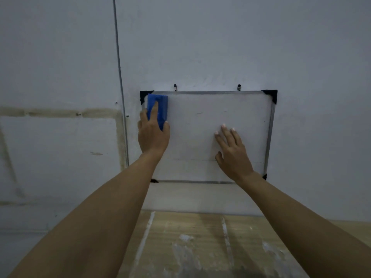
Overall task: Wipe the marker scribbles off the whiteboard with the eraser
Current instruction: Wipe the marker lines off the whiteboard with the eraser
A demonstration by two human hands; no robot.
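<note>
Left hand point(153, 135) grips the blue rectangular foam eraser point(161, 109), index finger along its back, thumb and other fingers curled round its sides, pressing it into the upper-left corner of the white, metal-framed whiteboard point(192, 135). Beside it, the right hand point(232, 151) rests flat on the board (fingers straight, spread, holding nothing). Faint dark marker traces point(199, 113) lie above those fingertips.

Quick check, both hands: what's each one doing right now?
Left hand: grips the blue eraser at the whiteboard's top-left corner.
Right hand: open, fingers straight against the whiteboard.
</note>
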